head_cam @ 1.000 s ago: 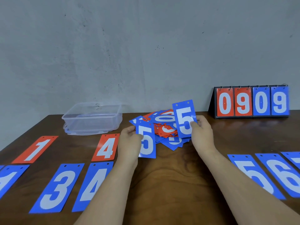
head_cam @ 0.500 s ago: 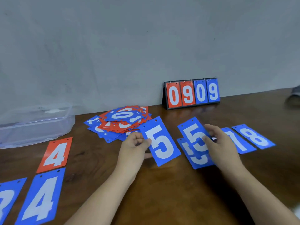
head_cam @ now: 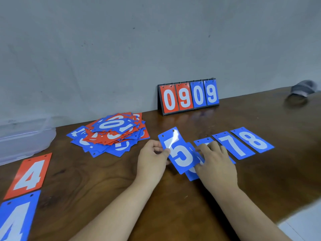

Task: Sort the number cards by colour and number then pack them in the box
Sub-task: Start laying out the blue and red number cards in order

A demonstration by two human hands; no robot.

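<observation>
My left hand [head_cam: 152, 158] pinches a blue 5 card [head_cam: 178, 150] by its left edge and holds it over other blue 5 cards [head_cam: 192, 176] lying on the table. My right hand [head_cam: 215, 162] rests flat with its fingers spread on those cards and partly hides a blue card [head_cam: 203, 142] behind it. To the right lie a blue 7 [head_cam: 233, 145] and a blue 8 [head_cam: 252, 139]. A mixed heap of red and blue cards [head_cam: 111, 133] sits at the back. The clear plastic box [head_cam: 24, 141] stands at the far left.
A red 4 card [head_cam: 30, 174] and a blue 4 card [head_cam: 16, 218] lie at the left. A flip scoreboard [head_cam: 188, 97] reading 0909 stands against the wall. A grey object [head_cam: 303, 88] is at the far right. The table's edge [head_cam: 295, 218] runs along the lower right.
The view has swung right. My left hand has carried its blue 5 rightward over the 5 pile. My right hand has laid its own 5 down and now presses on the pile.
</observation>
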